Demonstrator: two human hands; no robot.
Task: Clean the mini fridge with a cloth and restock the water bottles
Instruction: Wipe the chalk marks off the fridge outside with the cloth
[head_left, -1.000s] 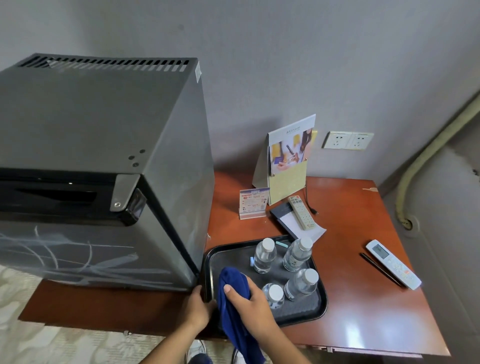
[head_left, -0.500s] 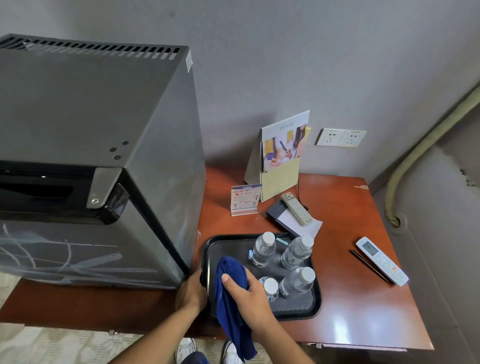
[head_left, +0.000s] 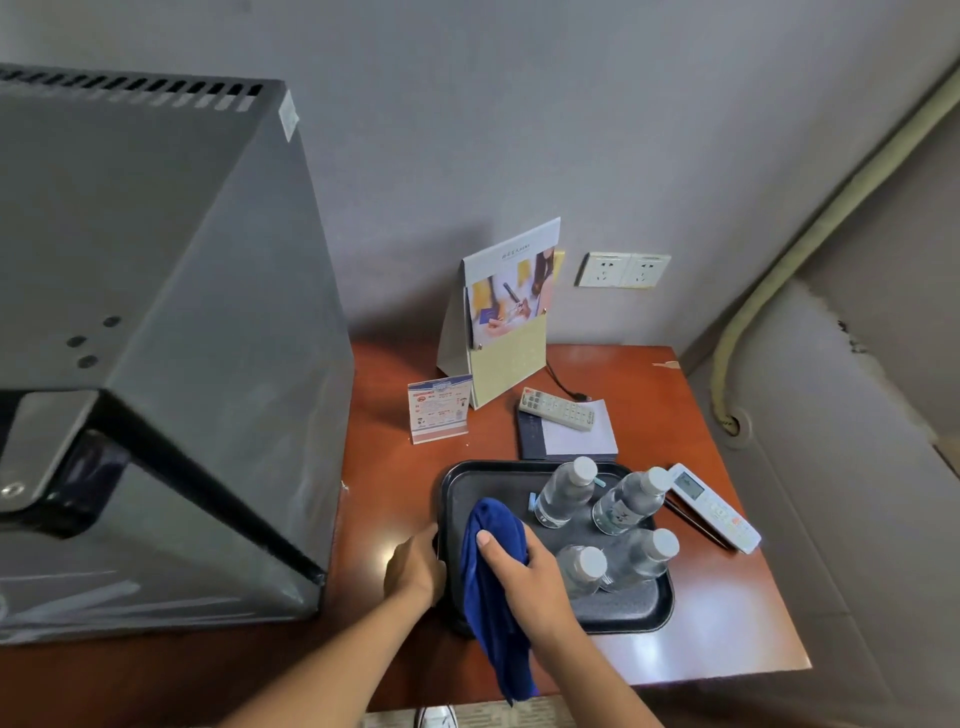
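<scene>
Head camera looked down on a reddish wooden surface (head_left: 691, 415) pushed into a wall corner. Mini fridge (head_left: 156, 338) took up the whole left side, dark grey with a vent strip along its top back edge, door side facing the camera and kinda blurry.

Black tray (head_left: 623, 616) sat near the front edge, right of the fridge. Four water bottles (head_left: 563, 493) with white caps stood on its right half, in two rows of two, close together. Left hand (head_left: 415, 566) was curled over the tray's left rim, gripping it. Right hand (head_left: 524, 577) was closed around a blue cloth (head_left: 493, 582), which was bunched up over the tray's left part, with its tail hanging down past the front edge of the surface.

Behind the tray was a notepad (head_left: 576, 439) with a white remote (head_left: 557, 410) lying across it. A second white remote (head_left: 714, 506) with a little screen lay just right of the tray toward the right edge, with a dark pen (head_left: 696, 522) beside it. Further back, a small sign card (head_left: 440, 408) and a taller folded brochure stand (head_left: 506, 317) stood near the back edge. Double wall socket (head_left: 623, 270) was on the wall above, and a pale pipe (head_left: 810, 239) ran down the right wall.
</scene>
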